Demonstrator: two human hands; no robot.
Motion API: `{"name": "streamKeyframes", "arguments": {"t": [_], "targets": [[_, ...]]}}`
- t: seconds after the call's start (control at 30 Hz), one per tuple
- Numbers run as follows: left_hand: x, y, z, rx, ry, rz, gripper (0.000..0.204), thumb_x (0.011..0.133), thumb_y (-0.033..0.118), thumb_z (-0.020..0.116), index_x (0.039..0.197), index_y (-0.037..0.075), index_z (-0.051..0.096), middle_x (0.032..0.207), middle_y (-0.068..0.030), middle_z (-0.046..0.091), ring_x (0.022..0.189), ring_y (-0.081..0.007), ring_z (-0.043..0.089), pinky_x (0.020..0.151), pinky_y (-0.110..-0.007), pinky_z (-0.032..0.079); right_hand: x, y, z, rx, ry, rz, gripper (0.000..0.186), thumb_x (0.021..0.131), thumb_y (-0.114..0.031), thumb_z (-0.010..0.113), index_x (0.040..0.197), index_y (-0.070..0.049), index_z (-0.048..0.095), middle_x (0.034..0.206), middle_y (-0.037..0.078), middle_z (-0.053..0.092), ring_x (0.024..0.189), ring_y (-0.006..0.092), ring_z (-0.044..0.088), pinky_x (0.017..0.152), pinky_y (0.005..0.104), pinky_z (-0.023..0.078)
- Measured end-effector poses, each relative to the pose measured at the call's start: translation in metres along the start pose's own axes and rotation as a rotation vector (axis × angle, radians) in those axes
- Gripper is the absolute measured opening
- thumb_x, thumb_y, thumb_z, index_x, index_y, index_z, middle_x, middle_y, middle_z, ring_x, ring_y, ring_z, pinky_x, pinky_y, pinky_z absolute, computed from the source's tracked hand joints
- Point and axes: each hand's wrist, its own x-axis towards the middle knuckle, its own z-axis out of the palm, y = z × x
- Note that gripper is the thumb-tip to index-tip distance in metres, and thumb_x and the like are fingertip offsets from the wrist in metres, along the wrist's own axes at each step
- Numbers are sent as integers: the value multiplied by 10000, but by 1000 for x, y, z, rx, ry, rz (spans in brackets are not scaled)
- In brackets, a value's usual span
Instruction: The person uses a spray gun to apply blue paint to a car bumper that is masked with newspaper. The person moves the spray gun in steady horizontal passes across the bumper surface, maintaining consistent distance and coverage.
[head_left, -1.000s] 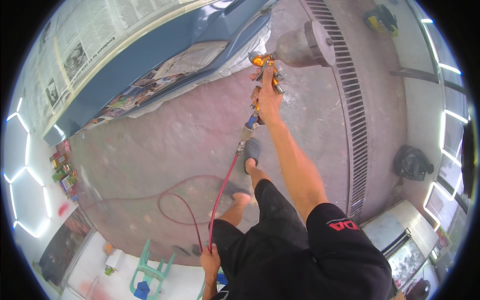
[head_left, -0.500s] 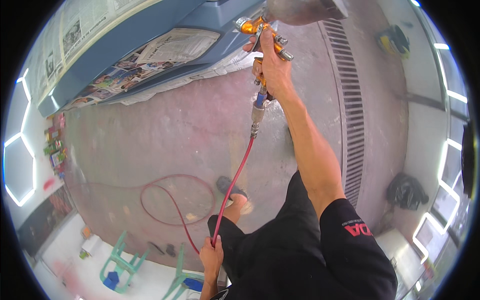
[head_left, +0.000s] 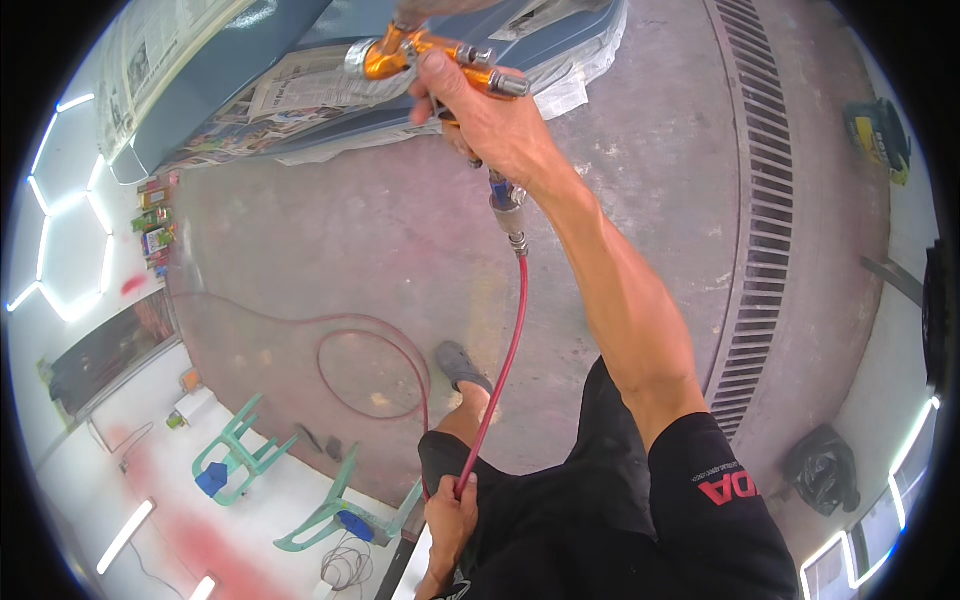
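My right hand [head_left: 490, 118] is wrapped round the grip of an orange and silver spray gun [head_left: 385, 62], its nozzle toward the left. The gun is beside a blue-grey painted panel [head_left: 225, 90] partly covered with newspaper [head_left: 320, 85]; any contact is not visible. A cup at the top of the gun is cut off by the picture's edge. Below the grip, a metal coupling [head_left: 508, 215] joins a red air hose [head_left: 514, 350]. Lower down, my left hand [head_left: 452, 522] is closed round that hose at my thigh.
Loops of hose [head_left: 330, 335] lie on the floor near my shoe [head_left: 460, 365]. A slotted floor drain [head_left: 762, 200] runs along the right. Green plastic chairs [head_left: 240, 450] stand lower left, a black plastic bag [head_left: 822, 470] lower right. Small cans [head_left: 152, 218] line the left wall.
The spray gun and my right hand have moved left along the panel. My left hand still grips the hose, a little farther right in view. The whole view has shifted.
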Motion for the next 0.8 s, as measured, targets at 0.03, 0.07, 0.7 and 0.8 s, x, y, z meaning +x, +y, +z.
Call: {"name": "streamKeyframes", "arguments": {"t": [0.03,0.07,0.7,0.8], "targets": [[2,4,5,9,9,25,425,1066,406,712,875,33,643,695,-224,666,673,-467,686,640,-545,510,0,-1,-3,14,-50,-2,587,1069,-635,655,1026,-51,688,812,28,662,531,60,462,488,276,382],[3,5,8,26,17,35,410,1058,406,724,880,43,653,692,-217,672,672,-462,694,639,-545,517,2,3,-7,26,-35,-9,587,1069,-635,655,1029,-50,691,812,30,664,531,59,460,486,276,378],[314,-13,53,112,670,255,334,991,359,761,914,46,674,735,-187,697,693,-437,687,665,-544,503,66,112,-37,150,127,-621,541,1135,-538,591,1224,-10,674,994,95,722,541,52,454,497,275,384],[305,-5,72,132,702,234,325,975,355,770,915,47,686,746,-185,706,704,-436,694,678,-544,512,68,116,-34,103,38,-594,512,1134,-524,604,1160,-21,693,912,61,699,550,51,472,491,265,376]]}}
